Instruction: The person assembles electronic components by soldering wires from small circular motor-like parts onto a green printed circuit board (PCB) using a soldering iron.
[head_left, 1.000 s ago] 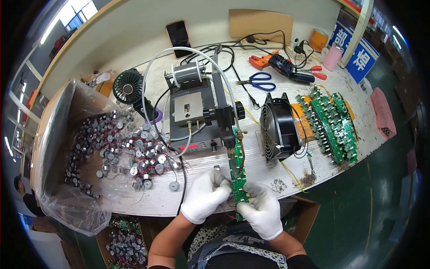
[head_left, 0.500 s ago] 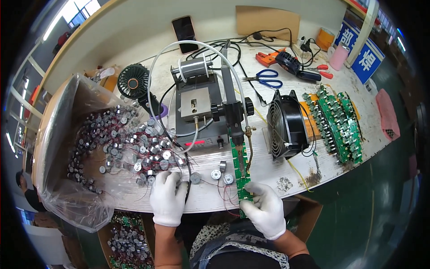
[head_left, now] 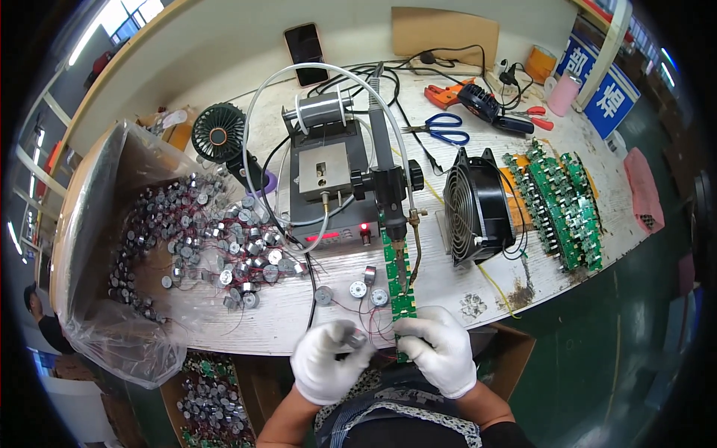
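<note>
My left hand (head_left: 328, 364), in a white glove, is closed around a small round silver motor (head_left: 354, 340) at the table's front edge; the motor is slightly blurred. Close by on the right, my gloved right hand (head_left: 439, 351) pinches the near end of a long green circuit board strip (head_left: 404, 305). The strip runs away from me beneath the tip of a soldering iron (head_left: 401, 261) clamped in a stand. Several loose motors (head_left: 358, 289) with thin red wires lie just left of the strip. The soldering station (head_left: 336, 228) stands behind them, its red light lit.
A plastic-lined box (head_left: 93, 224) spills many motors (head_left: 246, 257) onto the table at left. A black fan (head_left: 478, 209) stands right of the iron, with finished-looking green boards (head_left: 556, 209) beyond it. Blue scissors (head_left: 447, 133) lie behind. A carton of parts (head_left: 213, 399) sits below.
My left hand has come from the motor pile rightward and nearer to me, now with a motor in its fingers. My right hand stays at the strip. A red light has come on at the station.
</note>
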A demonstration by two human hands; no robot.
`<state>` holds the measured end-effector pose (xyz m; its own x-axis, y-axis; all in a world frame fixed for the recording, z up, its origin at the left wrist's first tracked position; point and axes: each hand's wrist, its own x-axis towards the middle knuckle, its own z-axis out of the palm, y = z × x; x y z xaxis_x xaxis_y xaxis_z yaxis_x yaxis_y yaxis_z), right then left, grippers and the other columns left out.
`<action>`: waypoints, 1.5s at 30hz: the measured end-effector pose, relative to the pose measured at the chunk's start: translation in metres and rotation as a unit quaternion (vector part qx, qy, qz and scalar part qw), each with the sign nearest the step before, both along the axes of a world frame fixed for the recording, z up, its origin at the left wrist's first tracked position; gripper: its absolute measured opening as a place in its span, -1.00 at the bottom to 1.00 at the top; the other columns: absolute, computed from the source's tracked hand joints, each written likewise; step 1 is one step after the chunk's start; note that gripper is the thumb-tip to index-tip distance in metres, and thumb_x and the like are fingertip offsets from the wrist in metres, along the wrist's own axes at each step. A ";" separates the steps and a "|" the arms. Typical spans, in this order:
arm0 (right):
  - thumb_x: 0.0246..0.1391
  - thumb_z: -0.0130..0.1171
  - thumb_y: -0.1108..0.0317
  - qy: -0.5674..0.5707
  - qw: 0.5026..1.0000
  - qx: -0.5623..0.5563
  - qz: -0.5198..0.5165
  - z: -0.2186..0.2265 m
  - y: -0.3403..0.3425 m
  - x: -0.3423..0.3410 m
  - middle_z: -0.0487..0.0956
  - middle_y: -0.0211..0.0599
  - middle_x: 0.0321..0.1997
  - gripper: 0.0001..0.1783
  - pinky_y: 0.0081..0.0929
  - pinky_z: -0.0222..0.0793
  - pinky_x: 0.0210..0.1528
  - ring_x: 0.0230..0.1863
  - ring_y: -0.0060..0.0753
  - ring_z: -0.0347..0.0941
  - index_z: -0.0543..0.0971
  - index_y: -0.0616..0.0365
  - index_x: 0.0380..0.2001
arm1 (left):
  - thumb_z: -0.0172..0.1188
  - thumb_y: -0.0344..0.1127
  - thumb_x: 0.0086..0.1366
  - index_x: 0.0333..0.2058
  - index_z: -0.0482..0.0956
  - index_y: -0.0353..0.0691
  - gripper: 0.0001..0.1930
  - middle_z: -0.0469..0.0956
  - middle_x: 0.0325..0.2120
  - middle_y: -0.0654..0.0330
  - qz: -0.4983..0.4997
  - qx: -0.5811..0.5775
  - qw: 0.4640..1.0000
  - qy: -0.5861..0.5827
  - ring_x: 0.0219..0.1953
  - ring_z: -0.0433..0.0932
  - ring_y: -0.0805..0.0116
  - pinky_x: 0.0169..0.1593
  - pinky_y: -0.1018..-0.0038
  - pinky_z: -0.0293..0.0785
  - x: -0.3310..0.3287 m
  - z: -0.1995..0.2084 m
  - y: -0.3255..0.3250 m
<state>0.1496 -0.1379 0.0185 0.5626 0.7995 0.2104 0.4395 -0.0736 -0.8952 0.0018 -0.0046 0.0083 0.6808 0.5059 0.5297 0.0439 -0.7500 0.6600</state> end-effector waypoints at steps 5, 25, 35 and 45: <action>-0.11 0.30 0.45 0.043 0.999 0.021 0.017 -0.004 0.001 -0.003 0.57 -0.20 -0.30 -0.75 -0.42 0.43 -0.17 -0.24 -0.20 0.53 0.68 0.15 -0.26 | 0.38 -0.56 0.00 0.25 0.20 -0.15 -0.18 0.58 -0.39 0.16 -0.095 0.099 0.990 -0.016 -0.53 0.57 0.19 -0.54 0.38 0.46 0.012 -0.015 -0.001; -0.05 0.34 0.45 0.013 0.999 0.003 -0.031 -0.004 0.005 -0.008 0.58 -0.18 -0.30 -0.84 -0.44 0.47 -0.25 -0.32 -0.24 0.55 0.67 0.19 -0.33 | 0.36 -0.51 -0.06 -0.33 0.64 -0.14 -0.75 0.55 -0.26 0.20 -0.043 0.077 0.994 0.067 -0.39 0.52 0.25 -0.32 0.42 0.49 0.022 0.013 0.005; -0.03 0.32 0.45 0.096 0.992 -0.026 -0.073 0.004 0.002 -0.008 0.58 -0.18 -0.24 -0.69 -0.47 0.47 -0.26 -0.28 -0.30 0.55 0.63 0.21 -0.15 | 0.28 -0.48 0.11 -0.31 0.57 -0.28 -0.85 0.57 -0.51 0.06 -0.059 -0.190 0.971 0.129 -0.54 0.57 0.18 -0.43 0.40 0.50 0.033 0.014 0.009; -0.13 0.29 0.56 0.001 0.998 0.029 -0.061 -0.002 0.003 -0.005 0.58 -0.16 -0.30 -0.64 -0.46 0.46 -0.26 -0.34 -0.29 0.53 0.59 0.27 -0.16 | 0.24 -0.48 0.17 -0.37 0.56 -0.37 -0.91 0.59 -0.56 0.19 -0.047 -0.230 0.955 0.184 -0.55 0.50 0.57 -0.43 0.56 0.45 0.035 0.012 0.011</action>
<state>0.1443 -0.1346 0.0160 0.6559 0.7110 0.2536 0.4285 -0.0741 -0.9005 0.0364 0.0061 0.0201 0.8313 0.5556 -0.0172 0.2829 -0.3963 0.8734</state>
